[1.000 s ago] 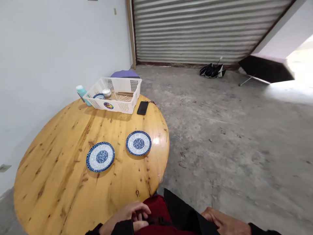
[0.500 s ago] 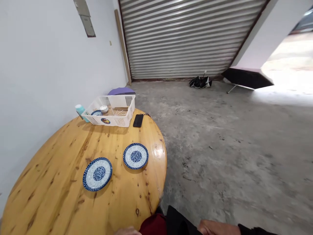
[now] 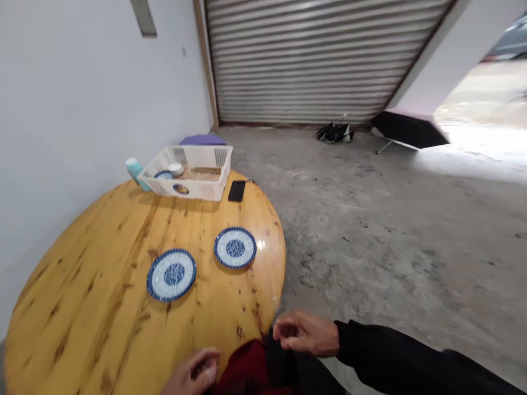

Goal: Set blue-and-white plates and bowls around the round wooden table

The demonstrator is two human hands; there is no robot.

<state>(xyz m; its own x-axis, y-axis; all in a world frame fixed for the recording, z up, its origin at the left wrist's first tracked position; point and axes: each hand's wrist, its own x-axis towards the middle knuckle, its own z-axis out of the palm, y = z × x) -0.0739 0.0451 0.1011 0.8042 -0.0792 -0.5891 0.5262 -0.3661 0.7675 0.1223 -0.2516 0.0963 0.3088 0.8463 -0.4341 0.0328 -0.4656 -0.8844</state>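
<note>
My right hand [image 3: 307, 332] hovers at the near edge of the round wooden table [image 3: 102, 307], fingers curled inward over dark and red clothing; nothing shows in them. My left hand [image 3: 193, 373] sits low at the bottom edge beside the red cloth [image 3: 242, 370], fingers bent and blurred. Two blue-and-white patterned plates lie on the table ahead of my hands, one nearer the left [image 3: 172, 274] and one nearer the right [image 3: 235, 247].
A white plastic basket [image 3: 206, 186] with small dishes and sticks stands at the table's far side, a teal bottle [image 3: 134, 170] left of it and a black phone [image 3: 236, 191] right of it. Concrete floor, a shut roller door and folded umbrellas [image 3: 334, 132] lie beyond.
My right hand has risen from my lap up to the table's near edge. My left hand has come back into view. The view has shifted slightly.
</note>
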